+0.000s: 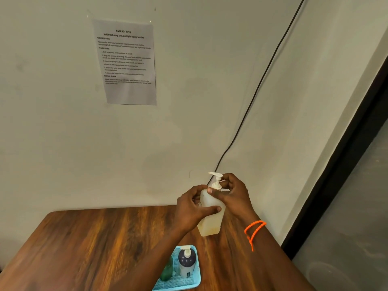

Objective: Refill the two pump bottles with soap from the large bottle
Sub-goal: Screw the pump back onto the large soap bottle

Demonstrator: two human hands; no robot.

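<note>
1. Left hand [192, 208] grips clear pump bottle [210, 213], held above table [100, 238].
2. Right hand [233, 192] fingers pinch pump collar [216, 185].
3. Advice: keep body steady, twist only the collar, bottle upright.

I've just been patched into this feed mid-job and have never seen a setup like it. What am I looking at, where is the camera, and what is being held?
There is no machine here: these are a person's two bare hands. The single picture comes from a wide-angle camera worn on the person's head, looking forward and down.

The left hand grips the body of a translucent pump bottle, held above the wooden table; a little yellowish liquid sits at its bottom. The right hand, with an orange wristband, grips the neck below the white pump head.

On the table, a light blue tray holds a dark-and-white pump bottle and a green bottle, partly hidden by the left arm. An instruction sheet hangs on the wall.
</note>
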